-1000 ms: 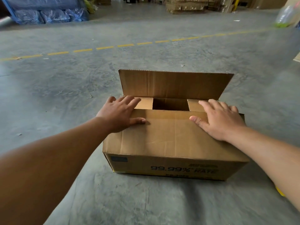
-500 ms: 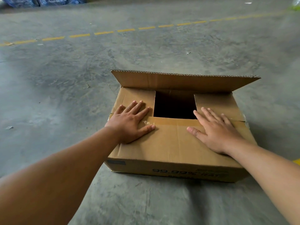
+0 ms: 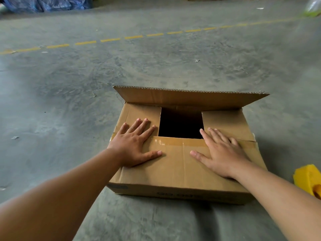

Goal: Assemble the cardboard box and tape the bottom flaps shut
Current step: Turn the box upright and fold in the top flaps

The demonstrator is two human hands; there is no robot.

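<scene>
A brown cardboard box (image 3: 180, 193) stands on the concrete floor in front of me. Its near long flap (image 3: 178, 164) is folded flat, with a strip of old clear tape along its far edge. Both short side flaps lie folded in, and a dark square gap shows between them. The far long flap (image 3: 189, 100) leans half raised over the opening. My left hand (image 3: 135, 145) presses flat on the near flap's left part, fingers spread onto the left side flap. My right hand (image 3: 220, 153) presses flat on the right part, fingers reaching the right side flap.
A yellow object (image 3: 307, 180), perhaps a tape dispenser, lies on the floor right of the box. A dashed yellow line (image 3: 111, 39) crosses the concrete floor beyond. Blue plastic-wrapped bundles (image 3: 46, 4) sit at the far left.
The near flap has gone from sloping to flat under both hands. The far flap has tipped further over the opening. My view has dropped lower, bringing the yellow object into sight.
</scene>
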